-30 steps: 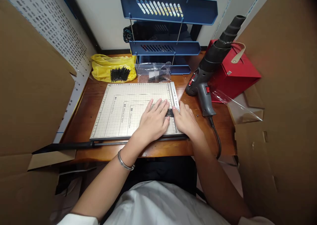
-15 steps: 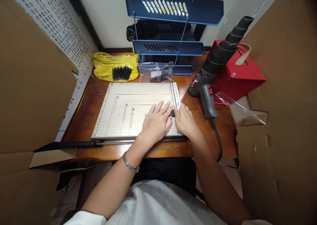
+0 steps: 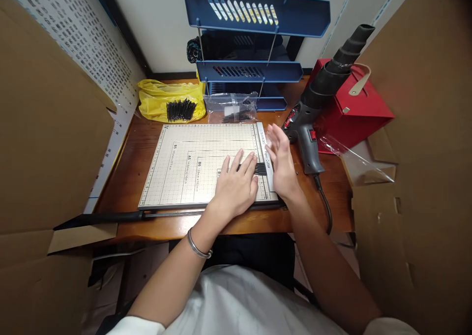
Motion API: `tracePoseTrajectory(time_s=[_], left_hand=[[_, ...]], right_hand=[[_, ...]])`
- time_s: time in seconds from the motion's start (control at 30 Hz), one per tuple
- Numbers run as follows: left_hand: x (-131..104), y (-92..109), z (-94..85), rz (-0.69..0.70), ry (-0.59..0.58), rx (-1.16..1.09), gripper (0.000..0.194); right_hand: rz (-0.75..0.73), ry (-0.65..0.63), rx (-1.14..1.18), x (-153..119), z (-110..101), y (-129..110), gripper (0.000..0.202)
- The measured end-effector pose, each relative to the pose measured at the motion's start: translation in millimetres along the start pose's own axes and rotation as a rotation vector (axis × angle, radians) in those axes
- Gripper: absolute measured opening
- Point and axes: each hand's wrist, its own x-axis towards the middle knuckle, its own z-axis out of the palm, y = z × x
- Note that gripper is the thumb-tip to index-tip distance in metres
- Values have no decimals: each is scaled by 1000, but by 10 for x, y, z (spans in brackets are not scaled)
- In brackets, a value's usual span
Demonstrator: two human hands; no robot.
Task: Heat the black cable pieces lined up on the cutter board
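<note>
A paper cutter [image 3: 177, 177] with a printed grid lies on the wooden table in front of me. My left hand [image 3: 237, 185] rests flat on it, fingers spread, pressing on a row of thin black strips [image 3: 260, 168]. The strips' ends show to the right of its fingers, lined up side by side; the rest is under the hand. My right hand [image 3: 282, 165] stands on its side by the metal guide strip [image 3: 266, 153] at the cutter's right edge. Its fingers are slightly bent and apart, and I see nothing in them. The long cutter arm [image 3: 110, 217] lies low along the front edge.
More black strips [image 3: 181, 110] lie on a yellow bag [image 3: 151, 96], beside a clear pouch [image 3: 230, 109]. Behind stands a blue tiered rack [image 3: 254, 72]. To the right are a heat gun [image 3: 308, 128] and a red box [image 3: 363, 113]. Cardboard walls [image 3: 416, 153] flank the table.
My right hand has lifted off the strips' ends, moved slightly right and away from me, and turned onto its side. My left hand stays flat on the strips.
</note>
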Motion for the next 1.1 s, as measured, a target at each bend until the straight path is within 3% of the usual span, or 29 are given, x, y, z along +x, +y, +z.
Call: tracePoseTrajectory(time_s=[0.17, 0.4, 0.5, 0.63, 0.83, 1.1], left_hand=[[-8, 5, -5, 10, 17, 6, 57], [-5, 23, -47, 6, -42, 17, 61], [0, 28, -61, -9, -80, 19, 63], [-10, -8, -93, 12, -105, -11, 65], [-30, -136, -145, 73, -55, -46, 67], [-119, -152, -85, 171, 13, -28, 62]], right_hand=[[51, -177, 209, 37, 158, -149, 104], [98, -94, 309, 111, 323, -117, 95], [75, -41, 284, 127, 407, 0, 91], [38, -63, 179, 114, 457, 110, 92], [-31, -212, -49, 21, 399, -11, 87], [5, -193, -20, 7, 389, -24, 84]])
